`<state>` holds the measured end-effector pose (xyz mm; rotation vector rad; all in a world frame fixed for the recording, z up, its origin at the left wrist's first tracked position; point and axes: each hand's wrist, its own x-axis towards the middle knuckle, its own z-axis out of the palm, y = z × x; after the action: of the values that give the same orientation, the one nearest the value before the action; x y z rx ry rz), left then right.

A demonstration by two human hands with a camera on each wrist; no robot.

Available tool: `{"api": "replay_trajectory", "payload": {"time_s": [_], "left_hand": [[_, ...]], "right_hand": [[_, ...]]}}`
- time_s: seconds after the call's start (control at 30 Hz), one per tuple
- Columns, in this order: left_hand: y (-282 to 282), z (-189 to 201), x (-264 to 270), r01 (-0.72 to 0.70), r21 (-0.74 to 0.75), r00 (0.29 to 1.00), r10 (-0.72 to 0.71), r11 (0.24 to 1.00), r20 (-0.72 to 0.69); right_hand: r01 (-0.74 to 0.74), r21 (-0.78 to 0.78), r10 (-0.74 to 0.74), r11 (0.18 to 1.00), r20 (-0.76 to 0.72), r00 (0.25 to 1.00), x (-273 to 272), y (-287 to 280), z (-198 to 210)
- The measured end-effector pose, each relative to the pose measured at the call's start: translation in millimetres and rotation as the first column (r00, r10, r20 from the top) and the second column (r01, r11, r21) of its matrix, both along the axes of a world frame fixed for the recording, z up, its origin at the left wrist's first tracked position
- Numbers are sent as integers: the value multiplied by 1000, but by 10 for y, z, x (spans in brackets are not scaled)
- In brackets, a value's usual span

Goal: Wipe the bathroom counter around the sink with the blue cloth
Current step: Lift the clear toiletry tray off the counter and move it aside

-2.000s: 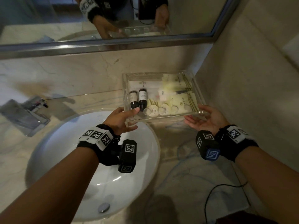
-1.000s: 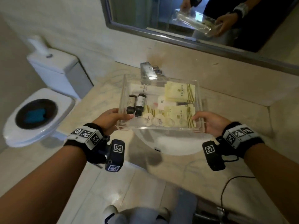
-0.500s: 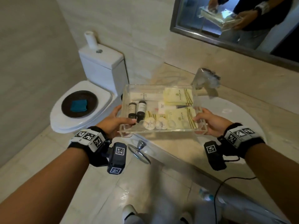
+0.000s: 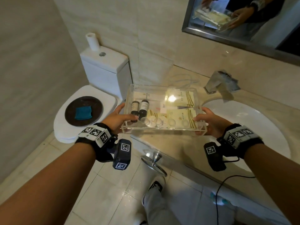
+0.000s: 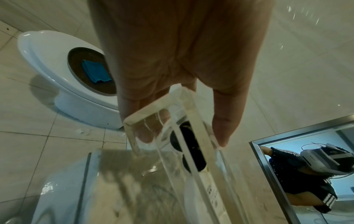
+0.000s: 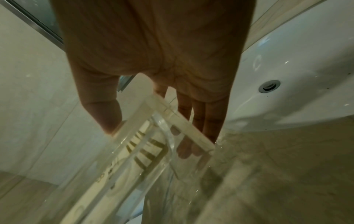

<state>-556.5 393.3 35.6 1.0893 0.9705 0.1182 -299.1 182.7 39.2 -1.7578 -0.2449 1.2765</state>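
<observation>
Both hands hold a clear acrylic tray [image 4: 164,130] of toiletry bottles and sachets above the left end of the beige marble counter [image 4: 178,146]. My left hand [image 4: 118,118] grips its left end, thumb on the rim and fingers underneath [image 5: 145,136]. At the tray's right end my right hand [image 4: 209,122] grips the same way, with its fingers [image 6: 206,121] under the base. The folded blue cloth [image 4: 83,113] lies on a dark round plate [image 4: 71,114] on the closed toilet lid, left of the tray; it also shows in the left wrist view [image 5: 95,72].
The white sink basin [image 4: 253,127] lies right of the tray with a chrome faucet [image 4: 215,85] behind it. The toilet [image 4: 103,70] stands left of the counter, a paper roll [image 4: 92,40] on its tank. A mirror [image 4: 243,21] hangs above. A black cable [image 4: 227,184] crosses the counter's front edge.
The tray was lifted from the counter's back right corner and carried left across the sink. My view swung left with it, bringing the toilet and blue cloth into sight.
</observation>
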Motion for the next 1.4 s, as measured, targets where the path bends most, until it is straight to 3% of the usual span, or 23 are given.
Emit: {"api": "replay_trajectory", "payload": {"time_s": [0.5,0.77,0.97,1.4], "left_hand": [[1084,-58,1275,106,42,994,-104,994,-46],[1378,-218,1868,161,50,985,-157,986,-78],[1636,-423,2266,273,47,957,-266,961,-120],[1941,-902,2965,397,-9,908,-394,918,-143]], "right_hand": [[109,-20,-109,994,-21,994,1027,823,-159],[150,-188,-172,971,-105,980,1471,1012,-306],[187,-126,-200,974,-99,975,1618,1032,-442],[446,-38,-445,894,31,895,1806,1205,-801]]}}
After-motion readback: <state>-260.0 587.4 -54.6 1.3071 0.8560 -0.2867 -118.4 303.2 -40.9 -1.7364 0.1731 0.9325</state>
